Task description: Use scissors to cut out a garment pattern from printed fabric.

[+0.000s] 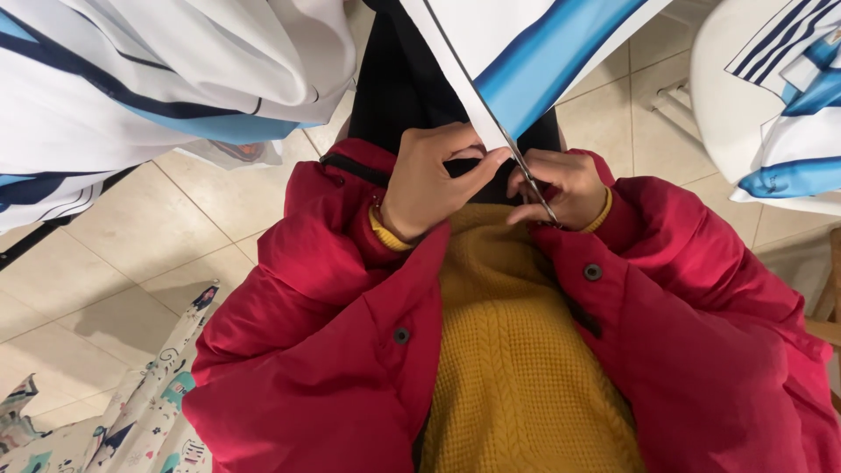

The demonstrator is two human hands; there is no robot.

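Nearest me: my mustard cable-knit sweater (517,368) fills the bottom of the view, framed by my open red puffer jacket (692,324), whose sleeves cover both wrists.
Left hand: my left hand (429,180) pinches the lower edge of the white and blue striped fabric (526,52), thumb and forefinger pressed together on it.
Right hand: my right hand (561,188) is curled round small scissors (533,186); fingers bunched tight, handles hidden inside them.
Scissors: the thin blades lie along the fabric's dark-edged border, just beside my left thumb; I think they are touching the cloth, but the view is too small to be sure.
Fabric: it hangs down from the top of the view to my hands, in front of my chest.
In the way: the hanging cloth and my own knuckles cover the cutting point.
Around: more striped cloth (131,79) bunched upper left, another piece (788,105) on a white round surface (727,96) to the right, patterned print cloth (131,420) on the beige tiled floor (131,236) lower left.
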